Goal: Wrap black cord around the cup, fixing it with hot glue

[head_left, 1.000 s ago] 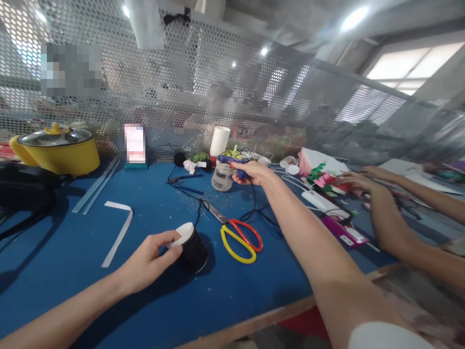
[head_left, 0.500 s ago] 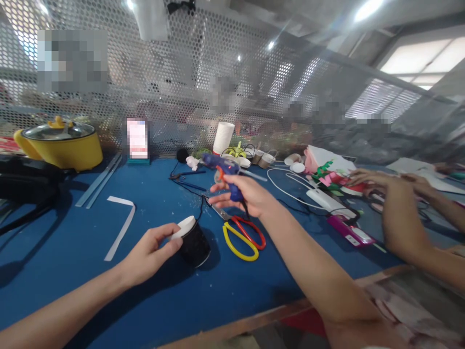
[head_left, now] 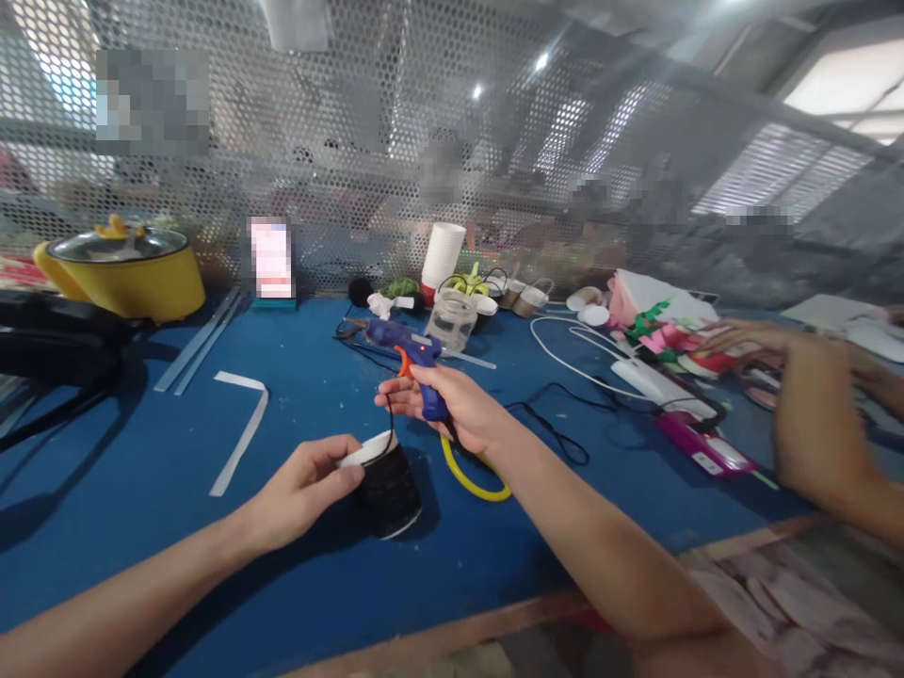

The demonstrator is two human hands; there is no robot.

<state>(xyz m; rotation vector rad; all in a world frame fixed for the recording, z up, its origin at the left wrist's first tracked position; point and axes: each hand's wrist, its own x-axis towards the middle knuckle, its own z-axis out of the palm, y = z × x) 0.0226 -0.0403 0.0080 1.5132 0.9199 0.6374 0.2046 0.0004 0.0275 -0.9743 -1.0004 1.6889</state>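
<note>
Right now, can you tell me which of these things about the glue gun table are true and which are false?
1. The right hand holds a blue glue gun. True.
2. The left hand touches a black cup. True.
3. The yellow pot sits by the right edge. False: it is far left.
4. The table is red. False: it is blue.
5. The glue gun lies flat on the table. False: it is held up above it.
</note>
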